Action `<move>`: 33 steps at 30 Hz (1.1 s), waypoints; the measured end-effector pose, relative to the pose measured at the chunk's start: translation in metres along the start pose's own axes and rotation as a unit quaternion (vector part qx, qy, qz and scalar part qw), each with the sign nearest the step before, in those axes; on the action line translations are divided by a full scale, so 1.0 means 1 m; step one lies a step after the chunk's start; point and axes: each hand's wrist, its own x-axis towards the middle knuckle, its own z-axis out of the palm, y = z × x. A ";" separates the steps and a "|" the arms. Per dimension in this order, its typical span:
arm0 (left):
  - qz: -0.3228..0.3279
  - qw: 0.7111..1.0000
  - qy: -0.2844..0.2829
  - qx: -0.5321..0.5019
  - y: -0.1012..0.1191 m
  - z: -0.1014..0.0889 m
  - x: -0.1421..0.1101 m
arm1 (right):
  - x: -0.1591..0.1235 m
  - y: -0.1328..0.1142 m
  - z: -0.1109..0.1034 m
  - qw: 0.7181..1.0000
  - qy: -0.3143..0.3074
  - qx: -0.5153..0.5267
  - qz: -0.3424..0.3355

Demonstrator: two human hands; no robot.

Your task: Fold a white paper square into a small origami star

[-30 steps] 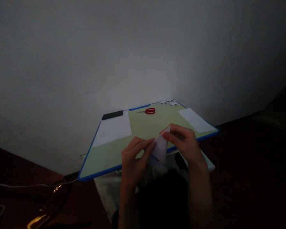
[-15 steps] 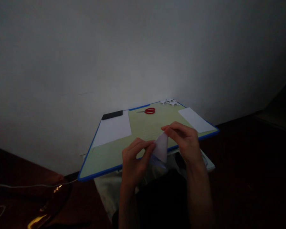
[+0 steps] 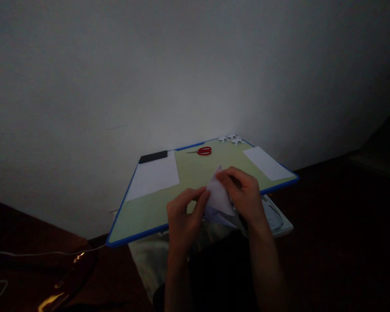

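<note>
Step in hand is prob. a fold: L hand [image 3: 186, 213] pinches the paper [image 3: 219, 197] at its left edge, R hand [image 3: 245, 190] nr its far tip, thumbs & fingers closed on it. It's held up btwn them at the near edge of the board [image 3: 146, 219]. Next move prob. calls for firm pinches, edges lined up. Paper's thin, white, pointed, w/ bluish-shaded flap below; board's flat, pale green, blue-rimmed.

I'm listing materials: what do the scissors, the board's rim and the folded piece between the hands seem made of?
Scissors: blades probably dull metal, from their grey tone; handles likely smooth plastic, from their even red.
Board's rim: likely plastic, from its uniform blue; too dim to judge gloss.
Folded piece: looks like matte white paper, from its thin edges and creases.
</note>
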 end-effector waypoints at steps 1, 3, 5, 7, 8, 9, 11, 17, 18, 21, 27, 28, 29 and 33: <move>-0.004 1.000 -0.003 -0.001 0.000 0.000 0.000 | 0.000 0.000 0.001 1.000 0.007 -0.014 -0.010; -0.007 1.000 -0.012 0.000 0.000 -0.001 0.000 | 0.000 -0.001 0.002 0.999 0.015 -0.036 -0.031; 0.000 1.000 -0.013 0.001 -0.001 -0.002 0.000 | 0.000 -0.001 0.002 0.998 0.017 -0.047 -0.045; 0.015 1.000 -0.008 0.009 -0.001 -0.003 0.000 | 0.000 -0.001 0.002 0.997 0.020 -0.052 -0.051; 0.024 1.000 -0.007 0.014 -0.001 -0.003 0.000 | 0.000 -0.001 0.002 0.997 0.022 -0.054 -0.053; 0.033 0.999 -0.007 0.019 0.000 -0.003 0.001 | 0.000 -0.001 0.002 0.997 0.024 -0.057 -0.054; 0.050 0.998 -0.013 0.024 0.001 -0.003 0.002 | 0.000 0.000 0.001 0.996 0.027 -0.064 -0.057; 0.067 0.997 -0.019 0.032 0.003 -0.005 0.003 | 0.001 0.004 0.001 0.993 0.029 -0.080 -0.077; 0.064 0.997 -0.020 0.035 0.003 -0.005 0.003 | 0.001 0.005 0.002 0.993 0.028 -0.084 -0.084; 0.055 0.998 -0.022 0.037 0.002 -0.005 0.002 | 0.001 0.008 0.003 0.990 0.022 -0.094 -0.099; 0.025 0.999 0.018 0.040 0.004 0.000 -0.001 | 0.001 0.010 -0.001 0.994 0.008 -0.095 -0.060; 0.021 0.998 0.030 0.041 0.004 0.001 -0.002 | 0.000 0.011 -0.002 0.995 -0.003 -0.093 -0.045; 0.016 0.998 0.039 0.041 0.003 0.001 -0.002 | 0.000 0.011 -0.003 0.995 -0.018 -0.091 -0.031; -0.014 0.999 0.046 0.020 0.000 0.001 -0.004 | 0.001 0.015 -0.004 0.994 -0.065 -0.093 -0.001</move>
